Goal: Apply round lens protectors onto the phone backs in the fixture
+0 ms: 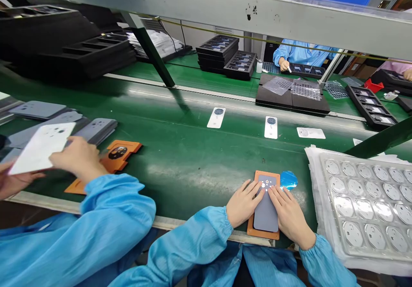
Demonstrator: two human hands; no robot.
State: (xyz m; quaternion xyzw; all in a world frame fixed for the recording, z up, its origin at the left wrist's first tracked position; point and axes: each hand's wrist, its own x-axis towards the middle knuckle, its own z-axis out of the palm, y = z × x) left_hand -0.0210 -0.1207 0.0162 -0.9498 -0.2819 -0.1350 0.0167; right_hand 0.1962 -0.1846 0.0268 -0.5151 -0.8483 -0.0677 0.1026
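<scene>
A grey phone back cover (265, 212) lies in an orange fixture (263, 233) at the front edge of the bench. My left hand (243, 203) rests on the cover's upper left, its fingers stretched out beside the camera holes. From the other side my right hand (291, 214) lies on the cover's upper right, fingers extended and flat. Neither hand is wrapped around anything. A round blue film (289, 180) sits just beyond my right fingertips, by the fixture's corner.
At my left a co-worker's hands hold a white phone cover (45, 147) near another orange fixture (120, 154). A clear tray (370, 214) of round discs stands at right. Several white cards (271, 131) lie ahead, below a metal beam (225, 4). Another person works across the bench.
</scene>
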